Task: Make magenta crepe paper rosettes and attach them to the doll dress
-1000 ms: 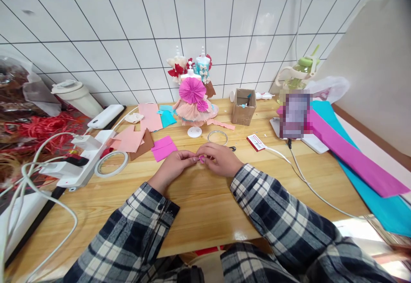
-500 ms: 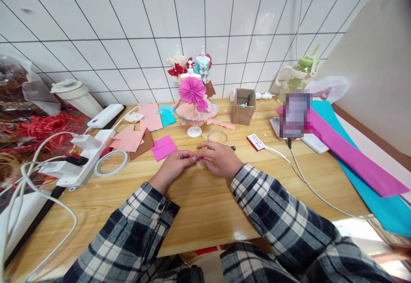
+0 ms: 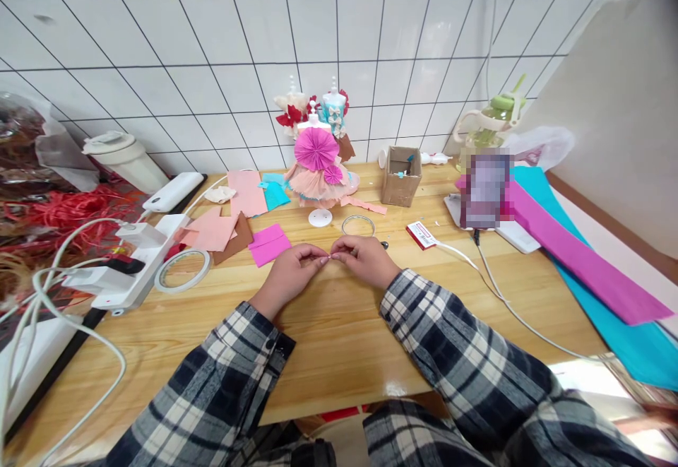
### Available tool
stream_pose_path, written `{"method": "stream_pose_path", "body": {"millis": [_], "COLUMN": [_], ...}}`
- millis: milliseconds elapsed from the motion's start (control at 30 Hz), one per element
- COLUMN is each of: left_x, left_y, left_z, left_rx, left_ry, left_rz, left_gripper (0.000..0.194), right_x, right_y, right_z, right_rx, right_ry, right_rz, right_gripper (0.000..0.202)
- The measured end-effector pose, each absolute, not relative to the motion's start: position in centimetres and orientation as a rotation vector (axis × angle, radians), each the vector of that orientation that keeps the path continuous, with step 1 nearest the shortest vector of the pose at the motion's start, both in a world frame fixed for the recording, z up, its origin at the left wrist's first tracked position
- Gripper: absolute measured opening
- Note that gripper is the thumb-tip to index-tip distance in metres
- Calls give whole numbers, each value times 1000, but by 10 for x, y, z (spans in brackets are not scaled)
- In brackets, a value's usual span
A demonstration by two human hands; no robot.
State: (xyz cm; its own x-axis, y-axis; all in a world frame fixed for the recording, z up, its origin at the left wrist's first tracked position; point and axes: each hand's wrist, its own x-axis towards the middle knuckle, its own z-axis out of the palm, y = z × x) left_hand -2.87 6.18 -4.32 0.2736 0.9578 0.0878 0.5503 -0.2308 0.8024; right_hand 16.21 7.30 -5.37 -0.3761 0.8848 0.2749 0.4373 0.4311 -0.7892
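Note:
My left hand and my right hand meet over the wooden table, fingertips touching. Both are closed in a pinch on a tiny magenta piece, probably paper, almost fully hidden by the fingers. Just left of my left hand lies a folded magenta paper sheet. Beyond my hands stands a small dress form on a white base, dressed in a peach skirt with magenta pleated paper fans. A roll of clear tape lies flat behind my right hand, near a small black object.
At left are a white tape roll, peach paper pieces and a power strip with cables. A cardboard box stands behind. At right lie a red-and-white card by a cable, a blurred phone and long magenta paper.
My right fingers have curled in and drawn together into a pinch against my left fingertips. The magenta piece, visible before at the right fingers, is now mostly covered.

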Motion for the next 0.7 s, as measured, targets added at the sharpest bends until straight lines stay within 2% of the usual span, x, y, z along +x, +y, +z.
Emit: {"method": "stream_pose_path", "body": {"millis": [233, 567, 633, 700], "left_x": [-33, -32, -32, -32], "left_y": [64, 62, 63, 66], "left_z": [-43, -44, -45, -47], "left_rx": [2232, 2228, 2135, 2000], "left_ry": [1424, 1385, 1408, 1420], "left_rz": [923, 886, 940, 1023], "left_gripper": [21, 22, 30, 48], "right_x": [161, 155, 153, 152], "right_y": [75, 72, 72, 72], "right_z": [-57, -55, -56, -57], "right_rx": [-1253, -1170, -1172, -1180], "right_ry": [-1568, -1457, -1386, -1275], "right_rz": [1357, 1484, 1502, 1511], "right_gripper": [24, 25, 24, 24]}}
